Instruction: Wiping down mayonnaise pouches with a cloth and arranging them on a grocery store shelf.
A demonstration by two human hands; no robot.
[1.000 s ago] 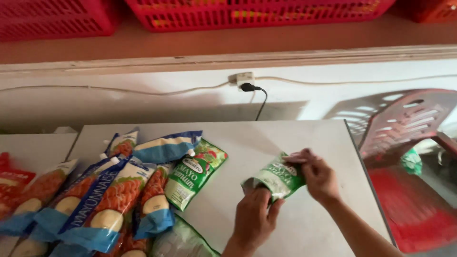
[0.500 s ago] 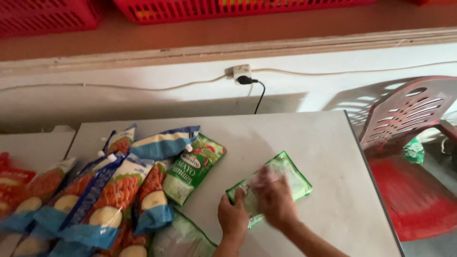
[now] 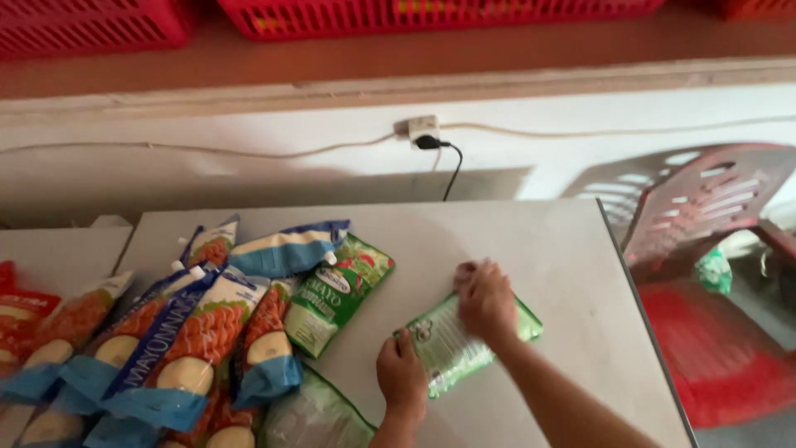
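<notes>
Soft, even daylight fills the frame, brighter toward the right. The wall [image 3: 249, 178] at centre carries a broad grey shadow above the table [image 3: 531, 241]. The whole picture is slightly soft, and the right hand [image 3: 487, 300] is smeared by motion blur. No harsh glare shows.

Pile of blue and orange sauce pouches [image 3: 166, 340] sits on the left of the grey table [image 3: 539, 241], with one green pouch [image 3: 336, 294] next to them. Red plastic chair [image 3: 705, 274] on the right, red crates [image 3: 431, 12] up top, black plug [image 3: 427, 143] in the wall socket.
</notes>
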